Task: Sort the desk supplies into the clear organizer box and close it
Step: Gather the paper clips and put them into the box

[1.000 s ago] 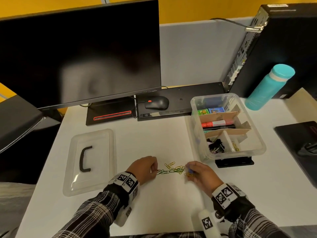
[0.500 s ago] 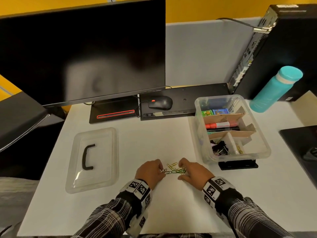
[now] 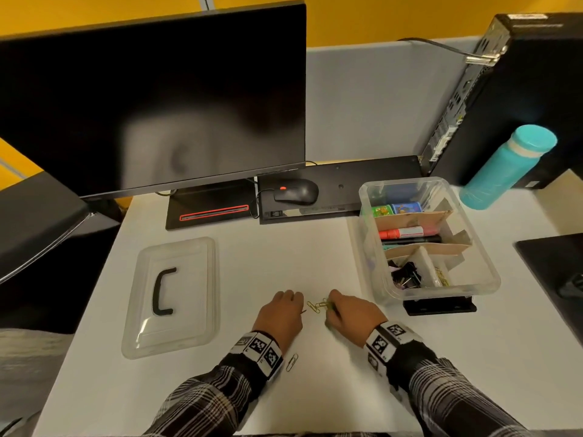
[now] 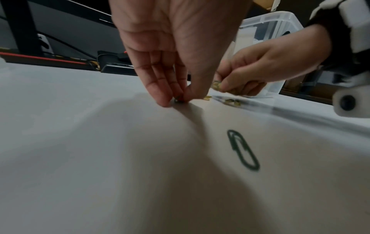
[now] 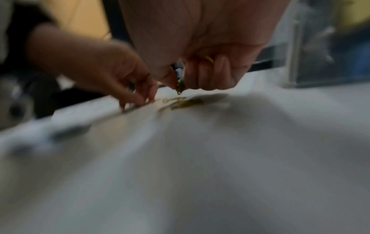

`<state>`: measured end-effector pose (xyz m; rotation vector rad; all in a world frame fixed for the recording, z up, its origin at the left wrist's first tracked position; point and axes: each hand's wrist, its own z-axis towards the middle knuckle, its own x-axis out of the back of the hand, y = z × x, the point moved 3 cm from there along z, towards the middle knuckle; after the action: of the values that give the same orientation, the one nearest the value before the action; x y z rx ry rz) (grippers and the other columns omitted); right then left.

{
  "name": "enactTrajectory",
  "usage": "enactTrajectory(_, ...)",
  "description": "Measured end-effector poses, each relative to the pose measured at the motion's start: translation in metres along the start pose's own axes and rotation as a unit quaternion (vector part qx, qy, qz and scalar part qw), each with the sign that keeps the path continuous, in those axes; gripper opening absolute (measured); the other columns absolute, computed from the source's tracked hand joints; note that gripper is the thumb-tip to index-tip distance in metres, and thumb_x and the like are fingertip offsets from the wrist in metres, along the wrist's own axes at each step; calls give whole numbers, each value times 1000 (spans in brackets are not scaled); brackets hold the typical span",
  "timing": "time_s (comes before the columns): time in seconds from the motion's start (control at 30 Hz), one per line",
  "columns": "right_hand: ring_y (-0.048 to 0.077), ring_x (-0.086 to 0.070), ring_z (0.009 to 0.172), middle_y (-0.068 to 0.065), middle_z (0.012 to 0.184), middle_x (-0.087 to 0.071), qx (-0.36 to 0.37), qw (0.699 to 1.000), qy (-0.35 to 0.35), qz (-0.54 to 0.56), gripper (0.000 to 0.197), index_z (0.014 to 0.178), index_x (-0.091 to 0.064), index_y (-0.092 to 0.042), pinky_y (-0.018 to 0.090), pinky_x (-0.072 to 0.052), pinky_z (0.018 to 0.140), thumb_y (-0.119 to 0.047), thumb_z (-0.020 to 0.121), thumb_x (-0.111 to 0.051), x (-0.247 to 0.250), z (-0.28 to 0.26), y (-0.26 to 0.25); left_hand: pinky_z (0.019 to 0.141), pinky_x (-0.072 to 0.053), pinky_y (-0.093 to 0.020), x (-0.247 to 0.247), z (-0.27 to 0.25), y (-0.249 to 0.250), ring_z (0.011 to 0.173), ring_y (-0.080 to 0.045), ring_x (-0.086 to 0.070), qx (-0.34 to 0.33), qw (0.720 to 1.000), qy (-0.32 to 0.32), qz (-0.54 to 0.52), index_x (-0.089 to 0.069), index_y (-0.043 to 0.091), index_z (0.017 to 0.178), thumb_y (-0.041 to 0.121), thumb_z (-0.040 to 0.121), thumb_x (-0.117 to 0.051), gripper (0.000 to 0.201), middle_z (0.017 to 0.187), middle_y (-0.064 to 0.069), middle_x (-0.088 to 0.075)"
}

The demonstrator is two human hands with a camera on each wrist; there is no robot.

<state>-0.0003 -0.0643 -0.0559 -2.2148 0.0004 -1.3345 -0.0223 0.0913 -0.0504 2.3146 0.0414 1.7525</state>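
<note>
A few yellow and green paper clips (image 3: 317, 305) lie on the white desk between my two hands. My left hand (image 3: 281, 313) pinches a clip (image 4: 178, 100) against the desk with thumb and fingertips. My right hand (image 3: 348, 313) is curled round a bunch of clips (image 5: 180, 82), some poking out between thumb and fingers. One lone clip (image 3: 291, 362) (image 4: 243, 149) lies by my left wrist. The clear organizer box (image 3: 473, 290) stands open at the right, holding markers, binder clips and paper clips. Its clear lid (image 3: 176, 332) with a black handle lies flat at the left.
A monitor (image 3: 151, 99) stands behind, with a mouse (image 3: 295, 191) on a black keyboard. A teal bottle (image 3: 504, 168) and a black computer tower (image 3: 520, 89) stand at the back right. A black stand (image 3: 440, 305) sits under the box's near edge.
Both hands have drawn closer together and the loose pile has shrunk as my right hand gathered clips. One lone clip now shows beside my left wrist.
</note>
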Motion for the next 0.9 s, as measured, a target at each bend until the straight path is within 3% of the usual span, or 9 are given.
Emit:
enactTrajectory(0.17, 9, -33, 51, -4, 62, -37, -104, 892, -5, 440, 29, 67, -34, -18, 17, -28, 47, -4, 92, -37, 9, -5, 14, 76, -44, -23, -1, 0, -19, 87, -15, -55, 54, 975, 1, -217, -58, 16, 102, 9, 88, -46, 20, 98, 0, -55)
enactTrajectory(0.3, 13, -29, 44, 4, 57, -40, -149, 655, -6, 741, 32, 61, -39, -12, 21, -21, 43, -26, 89, -35, 10, -15, 7, 63, -52, -29, 4, 2, -31, 68, -19, -56, 178, 799, -37, -574, -57, 8, 82, 0, 93, -42, 20, 78, -8, -54)
enactTrajectory(0.43, 13, -34, 44, 3, 55, -44, -186, 635, -13, 750, 36, 62, -44, -13, 21, -28, 39, -28, 95, -41, 5, -15, 3, 53, -42, -30, 12, -3, -34, 54, -22, -50, 258, 601, -40, -756, -48, 4, 66, -8, 85, -31, 28, 68, -12, -46)
enactTrajectory(0.5, 13, -38, 44, 4, 56, -47, -205, 656, -10, 726, 25, 67, -48, -12, 21, -28, 39, -16, 92, -43, 4, -12, 6, 52, -38, -28, 16, -7, -34, 53, -20, -47, 257, 560, -42, -786, -46, 5, 66, -11, 80, -26, 30, 69, -11, -45)
enactTrajectory(0.53, 12, -38, 43, 3, 57, -47, -210, 668, -5, 714, 21, 71, -50, -12, 21, -27, 38, -12, 91, -42, 5, -12, 9, 53, -36, -27, 16, -10, -35, 54, -20, -44, 259, 573, -46, -776, -46, 6, 68, -10, 79, -25, 29, 68, -11, -45)
enactTrajectory(0.6, 10, -33, 40, 2, 57, -44, -200, 728, 11, 656, 19, 78, -50, -12, 19, -22, 35, -9, 93, -37, 8, -11, 16, 52, -34, -26, 15, -16, -38, 56, -17, -41, 248, 688, -62, -679, -47, 8, 73, -2, 79, -29, 21, 68, -7, -45)
enactTrajectory(0.67, 7, -36, 42, 0, 60, -45, -156, 861, 35, 484, 17, 82, -51, -15, 19, -29, 37, -12, 95, -40, 14, -13, 23, 57, -36, -25, 12, -25, -39, 63, -14, -43, 187, 841, -98, -498, -48, 14, 81, 12, 88, -39, 12, 74, -1, -49)
enactTrajectory(0.73, 6, -43, 51, -4, 62, -48, -72, 968, 30, 239, 5, 91, -48, -20, 19, -36, 48, -22, 92, -53, 19, -16, 22, 63, -38, -25, 3, -37, -35, 71, -11, -46, 110, 932, -125, -323, -48, 20, 88, 32, 90, -50, 12, 79, 7, -50)
enactTrajectory(0.9, 9, -48, 69, -9, 82, -53, -15, 999, -43, -2, 29, 113, -43, -24, 24, -39, 59, -32, 89, -58, 14, -21, 20, 72, -38, -24, -10, -59, -21, 81, -11, -47, 6, 977, -154, -144, -48, 22, 104, 44, 77, -70, 41, 93, 9, -46)
